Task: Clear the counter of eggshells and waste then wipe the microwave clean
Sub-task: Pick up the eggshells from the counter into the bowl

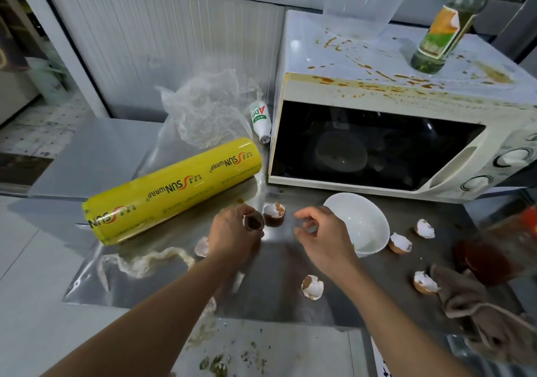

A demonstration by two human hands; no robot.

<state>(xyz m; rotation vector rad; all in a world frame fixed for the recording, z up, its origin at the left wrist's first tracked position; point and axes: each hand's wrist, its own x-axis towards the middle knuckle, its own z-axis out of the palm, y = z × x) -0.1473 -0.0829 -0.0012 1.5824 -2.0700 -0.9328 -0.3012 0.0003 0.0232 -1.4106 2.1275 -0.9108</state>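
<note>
Eggshells lie scattered over the steel desk (276,263), each a jagged half cup, brown outside and chalk white inside. Nearest the camera, green-brown crumbs (220,362) speckle the pale front edge. Further in, one broken shell (312,286) sits between the two forearms, and another (424,282) lies at the right just beside a crumpled grey-brown cloth (476,315). A slick, whitish smear of egg (145,260) curls across the shiny metal on the left, with a shell fragment (202,247) next to the left wrist.

The left hand (235,237) curls its grip around a brown shell half (253,222), the open rim facing up. The right hand (319,233) hovers above the desk with fingers loosely bent and apart, holding nothing I can see. Between the hands stands another cracked shell (274,214). Right of the right hand a smooth white bowl (363,225) tilts on its side, and two more shells (400,243) (425,228) rest beyond it. A blurred reddish jar (488,257) sits at the right edge.

Behind the hands a glossy yellow roll of cling wrap (174,190) lies diagonally. Further back are crinkled clear plastic (203,109) and a small white bottle (261,121) on its side. The cream microwave (377,144) has a dark glass door; its top is streaked with brown splatter and carries a green glass bottle (444,28) and a clear plastic tub (363,7).
</note>
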